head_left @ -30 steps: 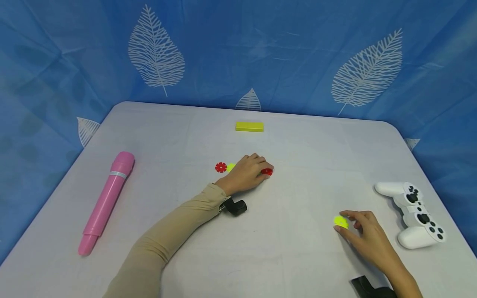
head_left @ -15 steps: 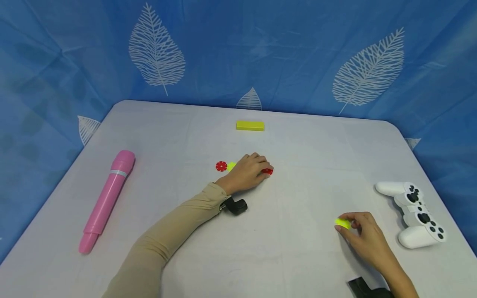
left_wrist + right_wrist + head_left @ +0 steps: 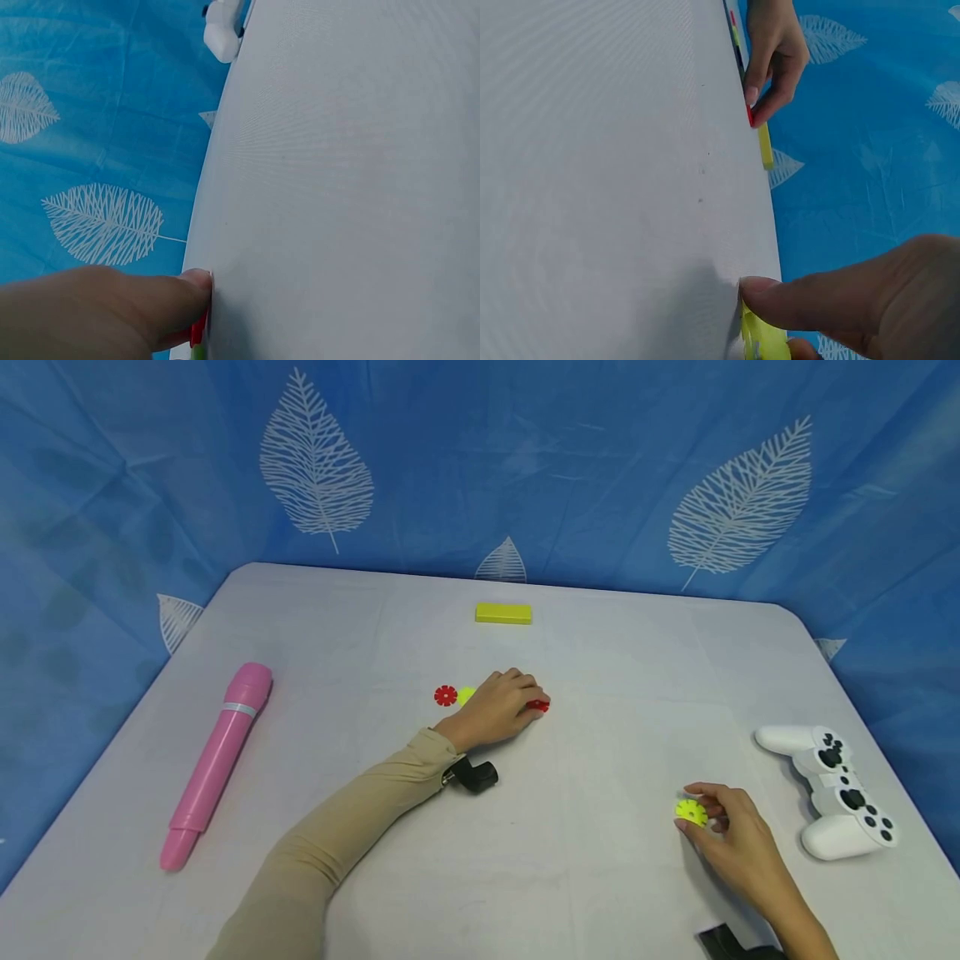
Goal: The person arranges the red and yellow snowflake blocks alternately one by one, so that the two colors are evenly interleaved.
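My left hand rests low on the white table and pinches a small red notched disc between thumb and fingers. Left of that hand lie another red notched disc and a yellow one, which the hand partly hides. My right hand is at the front right, pinching a bright yellow notched disc by its edge. In the right wrist view the thumb and a fingertip grip this yellow disc near the table surface. Only the thumb side of my left hand shows in the left wrist view.
A yellow bar lies near the far table edge. At the left lies a pink microphone-shaped thing. A white game controller sits right of my right hand. Behind the table hangs a blue leaf-patterned cloth.
The yellow disc in my right hand has tilted flatter, then turned back to show its face. My right hand has shifted slightly; the left hand stays in place on the red disc.
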A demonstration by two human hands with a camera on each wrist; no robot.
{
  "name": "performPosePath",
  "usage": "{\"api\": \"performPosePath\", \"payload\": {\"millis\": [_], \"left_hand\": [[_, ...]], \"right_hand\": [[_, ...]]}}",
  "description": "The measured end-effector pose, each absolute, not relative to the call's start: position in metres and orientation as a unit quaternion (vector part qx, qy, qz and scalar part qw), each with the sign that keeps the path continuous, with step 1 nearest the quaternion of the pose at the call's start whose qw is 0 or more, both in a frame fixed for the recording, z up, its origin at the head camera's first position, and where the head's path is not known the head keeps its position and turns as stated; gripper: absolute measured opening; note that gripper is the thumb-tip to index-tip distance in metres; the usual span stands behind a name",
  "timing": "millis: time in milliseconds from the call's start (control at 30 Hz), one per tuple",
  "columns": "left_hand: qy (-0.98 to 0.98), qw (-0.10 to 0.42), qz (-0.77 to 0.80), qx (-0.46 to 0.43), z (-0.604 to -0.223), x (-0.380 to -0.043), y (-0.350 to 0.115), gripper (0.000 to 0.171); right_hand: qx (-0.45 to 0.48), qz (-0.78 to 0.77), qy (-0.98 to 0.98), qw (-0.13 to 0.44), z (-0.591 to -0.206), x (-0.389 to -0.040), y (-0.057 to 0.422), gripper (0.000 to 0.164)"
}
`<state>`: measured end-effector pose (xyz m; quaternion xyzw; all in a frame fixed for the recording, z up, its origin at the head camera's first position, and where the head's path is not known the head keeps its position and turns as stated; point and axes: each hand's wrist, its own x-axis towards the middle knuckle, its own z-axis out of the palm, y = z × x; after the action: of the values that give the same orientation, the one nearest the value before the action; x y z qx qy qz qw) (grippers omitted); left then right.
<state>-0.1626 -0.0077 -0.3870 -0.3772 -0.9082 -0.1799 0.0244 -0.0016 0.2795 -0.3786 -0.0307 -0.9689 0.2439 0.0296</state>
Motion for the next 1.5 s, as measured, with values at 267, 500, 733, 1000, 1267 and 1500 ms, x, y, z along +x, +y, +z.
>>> {"api": "performPosePath", "payload": {"millis": [267,500,733,1000,1267,1500], "left_hand": [[-0.907,0.024,-0.181,-0.379,-0.387,-0.162,-0.008,0.022],[-0.908,0.026,-0.178,-0.378,-0.387,-0.162,-0.007,0.022],[-0.909,0.023,-0.177,-0.377,-0.386,-0.162,-0.007,0.023],[-0.909,0.026,-0.175,-0.377,-0.386,-0.162,-0.007,0.023],[-0.909,0.023,-0.175,-0.377,-0.387,-0.162,-0.007,0.023],[-0.911,0.020,-0.175,-0.373,-0.388,-0.162,-0.007,0.023]], "right_hand": [[0.021,0.251,-0.966,0.064,-0.378,0.001,0.277,0.040],[0.073,0.257,-0.960,0.082,-0.379,0.003,0.277,0.038],[0.077,0.266,-0.959,0.069,-0.378,0.004,0.276,0.038],[0.089,0.270,-0.955,0.089,-0.378,0.003,0.273,0.033],[0.137,0.325,-0.928,0.123,-0.378,0.004,0.258,0.038],[0.118,0.347,-0.926,0.095,-0.378,-0.003,0.231,0.033]]}}
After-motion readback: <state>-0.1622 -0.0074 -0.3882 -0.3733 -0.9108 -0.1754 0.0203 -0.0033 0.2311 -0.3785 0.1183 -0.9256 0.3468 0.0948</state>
